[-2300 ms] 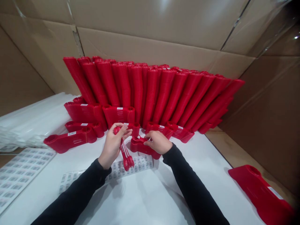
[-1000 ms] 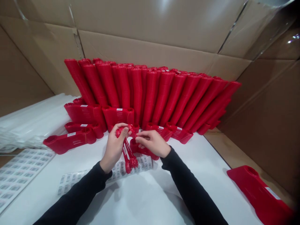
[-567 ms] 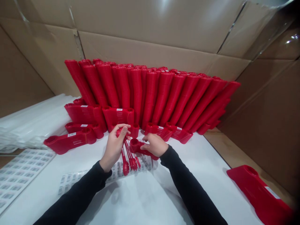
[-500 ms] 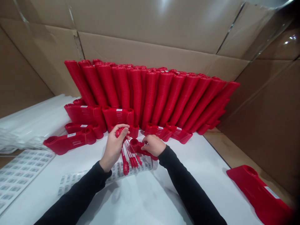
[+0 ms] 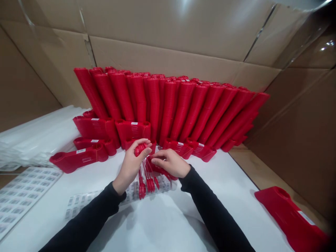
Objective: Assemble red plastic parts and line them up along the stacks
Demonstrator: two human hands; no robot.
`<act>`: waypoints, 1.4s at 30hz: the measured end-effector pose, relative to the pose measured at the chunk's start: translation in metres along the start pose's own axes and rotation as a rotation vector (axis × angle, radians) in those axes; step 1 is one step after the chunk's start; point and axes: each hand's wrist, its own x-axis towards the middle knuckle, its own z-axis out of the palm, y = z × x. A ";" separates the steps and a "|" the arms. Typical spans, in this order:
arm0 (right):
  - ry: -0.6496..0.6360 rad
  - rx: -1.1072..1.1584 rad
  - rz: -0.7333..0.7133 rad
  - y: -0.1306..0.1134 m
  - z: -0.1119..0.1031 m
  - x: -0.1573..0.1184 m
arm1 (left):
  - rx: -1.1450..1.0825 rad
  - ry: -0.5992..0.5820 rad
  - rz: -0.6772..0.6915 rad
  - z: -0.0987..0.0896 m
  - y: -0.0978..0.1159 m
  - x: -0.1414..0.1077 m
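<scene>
A bundle of thin red plastic pieces [image 5: 149, 183] hangs from my left hand [image 5: 132, 161], whose fingers are wrapped round its upper ends. The lower ends are rounded and fan out over a clear roll of printed labels [image 5: 84, 201]. Just right of the bundle is my right hand [image 5: 172, 162], with thumb and index finger pinched close to the thin shafts; whatever lies between the fingertips is too small to make out. Under that hand lies a red stacked holder [image 5: 173, 176], partly covered by it.
Tall red stacks [image 5: 168, 105] lean along the cardboard wall [image 5: 170, 52]. Banded red bundles [image 5: 81, 157] stand before them. White plastic bags [image 5: 39, 133] and a label sheet [image 5: 23, 196] are at left, another red bundle [image 5: 288, 217] at right.
My right hand has moved slightly left and up from the red holder to the thin pieces. My left hand and its bundle have shifted slightly right.
</scene>
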 end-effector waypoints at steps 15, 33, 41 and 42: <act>0.008 -0.494 0.188 0.029 0.003 0.006 | 0.089 -0.061 -0.089 0.000 0.003 0.001; 0.048 0.444 0.203 0.002 0.011 0.003 | -0.011 0.087 0.033 -0.003 -0.005 0.003; -0.021 -0.179 0.047 0.011 0.001 0.002 | -0.006 0.025 -0.007 -0.002 -0.001 0.001; -0.017 -0.293 0.097 0.016 0.000 0.003 | 0.003 0.024 -0.013 -0.002 -0.001 0.001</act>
